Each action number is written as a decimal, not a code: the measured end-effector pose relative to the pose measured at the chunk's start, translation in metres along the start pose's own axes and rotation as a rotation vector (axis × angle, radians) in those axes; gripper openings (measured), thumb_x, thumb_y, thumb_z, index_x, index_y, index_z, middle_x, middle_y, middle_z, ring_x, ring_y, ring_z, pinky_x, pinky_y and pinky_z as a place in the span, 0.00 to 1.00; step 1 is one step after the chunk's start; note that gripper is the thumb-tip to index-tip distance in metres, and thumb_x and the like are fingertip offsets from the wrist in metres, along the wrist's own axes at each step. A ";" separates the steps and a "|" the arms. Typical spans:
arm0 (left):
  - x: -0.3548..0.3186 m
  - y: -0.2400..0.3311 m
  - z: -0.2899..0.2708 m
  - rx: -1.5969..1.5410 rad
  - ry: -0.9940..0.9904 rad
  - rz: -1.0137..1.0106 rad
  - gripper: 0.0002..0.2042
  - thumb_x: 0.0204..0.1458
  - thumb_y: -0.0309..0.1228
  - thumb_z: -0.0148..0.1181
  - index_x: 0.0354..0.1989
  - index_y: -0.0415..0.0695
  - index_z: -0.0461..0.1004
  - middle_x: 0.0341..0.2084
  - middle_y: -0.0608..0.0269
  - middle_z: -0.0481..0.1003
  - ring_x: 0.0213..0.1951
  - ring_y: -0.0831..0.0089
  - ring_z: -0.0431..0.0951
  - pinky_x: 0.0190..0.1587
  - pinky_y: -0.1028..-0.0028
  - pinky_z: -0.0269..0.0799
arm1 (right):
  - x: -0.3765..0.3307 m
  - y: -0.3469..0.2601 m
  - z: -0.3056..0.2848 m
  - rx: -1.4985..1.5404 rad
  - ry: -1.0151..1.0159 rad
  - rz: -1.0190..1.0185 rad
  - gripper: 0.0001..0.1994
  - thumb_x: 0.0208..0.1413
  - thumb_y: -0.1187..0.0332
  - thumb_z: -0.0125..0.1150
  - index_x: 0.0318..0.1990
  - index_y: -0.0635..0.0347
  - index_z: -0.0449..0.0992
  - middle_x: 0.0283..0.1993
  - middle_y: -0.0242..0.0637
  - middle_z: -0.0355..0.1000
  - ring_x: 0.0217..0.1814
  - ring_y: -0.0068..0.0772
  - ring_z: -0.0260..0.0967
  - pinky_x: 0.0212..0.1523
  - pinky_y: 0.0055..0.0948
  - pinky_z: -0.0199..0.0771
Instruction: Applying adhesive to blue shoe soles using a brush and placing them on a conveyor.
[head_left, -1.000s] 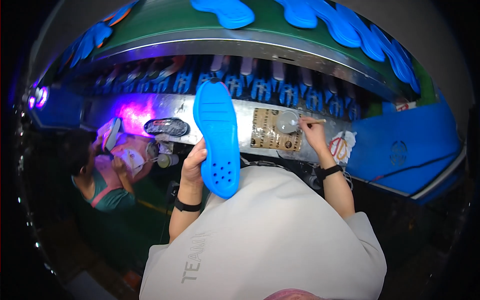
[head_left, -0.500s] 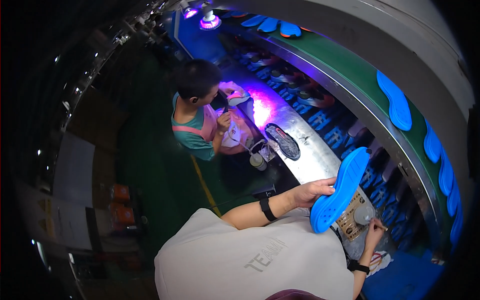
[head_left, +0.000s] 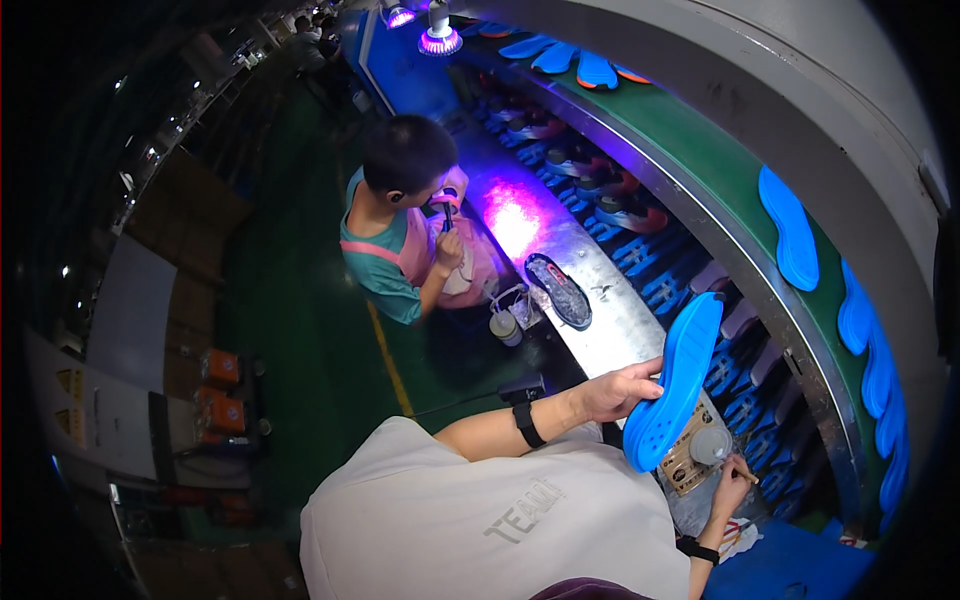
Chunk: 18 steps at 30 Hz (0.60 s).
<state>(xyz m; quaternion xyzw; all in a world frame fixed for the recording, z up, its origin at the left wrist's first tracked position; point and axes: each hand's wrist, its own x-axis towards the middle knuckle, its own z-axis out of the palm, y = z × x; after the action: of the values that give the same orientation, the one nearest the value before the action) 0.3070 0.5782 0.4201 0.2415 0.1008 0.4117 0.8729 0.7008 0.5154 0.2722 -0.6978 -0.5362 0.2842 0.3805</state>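
Observation:
My left hand [head_left: 618, 393] is closed on the edge of a blue shoe sole [head_left: 682, 375], thumb on its near face. The sole is tilted, with a cluster of small holes toward its lower end. Lower right, my right hand [head_left: 732, 487] pinches a thin brush with a wooden handle [head_left: 746, 471]. Its working end is at a round whitish pot [head_left: 710, 446], and the bristles cannot be made out. Under the pot lies a brown printed sheet [head_left: 682, 466] on the metal bench [head_left: 625, 325].
A dark insole-shaped piece [head_left: 558, 290] lies on the bench. Beyond it a co-worker [head_left: 405, 225] works under purple lamps [head_left: 440, 40]. Blue soles [head_left: 790, 230] rest on a green belt [head_left: 690, 135] at right; shoes [head_left: 630, 215] stand below. A white cup [head_left: 505, 328] hangs by the bench edge.
The view has shifted a little. My left hand still grips the sole, which has turned slightly. My right hand stays by the pot with the brush. The co-worker's hands have moved closer to their head.

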 end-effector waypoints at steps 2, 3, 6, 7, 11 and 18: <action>0.000 0.000 0.003 0.017 0.038 -0.005 0.38 0.59 0.27 0.55 0.76 0.45 0.43 0.62 0.51 0.68 0.59 0.64 0.74 0.64 0.64 0.69 | -0.002 -0.009 0.002 -0.007 -0.011 0.002 0.09 0.62 0.71 0.59 0.42 0.70 0.79 0.38 0.42 0.78 0.38 0.30 0.76 0.44 0.29 0.75; -0.002 0.000 0.005 0.016 0.037 -0.007 0.38 0.59 0.27 0.55 0.76 0.45 0.43 0.62 0.51 0.68 0.59 0.64 0.74 0.64 0.64 0.69 | -0.005 -0.010 0.003 0.018 0.012 0.009 0.09 0.62 0.71 0.59 0.42 0.70 0.79 0.37 0.42 0.78 0.38 0.30 0.76 0.44 0.30 0.75; -0.002 0.002 0.010 0.022 0.043 -0.009 0.38 0.59 0.27 0.55 0.76 0.45 0.43 0.61 0.51 0.69 0.58 0.64 0.74 0.63 0.64 0.70 | -0.008 -0.009 0.003 0.010 0.007 0.030 0.09 0.62 0.71 0.59 0.41 0.69 0.79 0.36 0.42 0.78 0.38 0.31 0.76 0.44 0.30 0.75; -0.002 0.001 0.009 0.031 0.039 -0.010 0.38 0.59 0.27 0.56 0.76 0.45 0.43 0.61 0.50 0.69 0.58 0.65 0.74 0.63 0.64 0.70 | -0.009 -0.010 0.003 -0.020 -0.023 0.042 0.09 0.62 0.71 0.59 0.41 0.69 0.79 0.36 0.42 0.79 0.38 0.31 0.76 0.43 0.30 0.75; -0.003 0.002 0.011 0.061 0.062 -0.009 0.38 0.60 0.30 0.57 0.76 0.45 0.43 0.61 0.50 0.69 0.58 0.66 0.75 0.62 0.65 0.71 | -0.012 -0.023 0.004 -0.059 0.035 -0.010 0.09 0.62 0.71 0.59 0.41 0.69 0.79 0.36 0.42 0.79 0.38 0.30 0.76 0.43 0.29 0.75; -0.004 0.004 0.012 0.104 0.065 -0.021 0.39 0.60 0.32 0.58 0.76 0.45 0.43 0.60 0.51 0.69 0.57 0.66 0.75 0.62 0.65 0.71 | -0.009 -0.032 0.005 0.071 0.054 -0.015 0.10 0.63 0.69 0.58 0.44 0.68 0.80 0.34 0.38 0.78 0.36 0.27 0.74 0.42 0.27 0.73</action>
<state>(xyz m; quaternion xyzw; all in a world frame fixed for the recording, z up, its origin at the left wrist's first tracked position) 0.3061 0.5731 0.4324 0.2721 0.1528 0.4045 0.8597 0.6774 0.5121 0.2955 -0.6871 -0.5206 0.2812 0.4216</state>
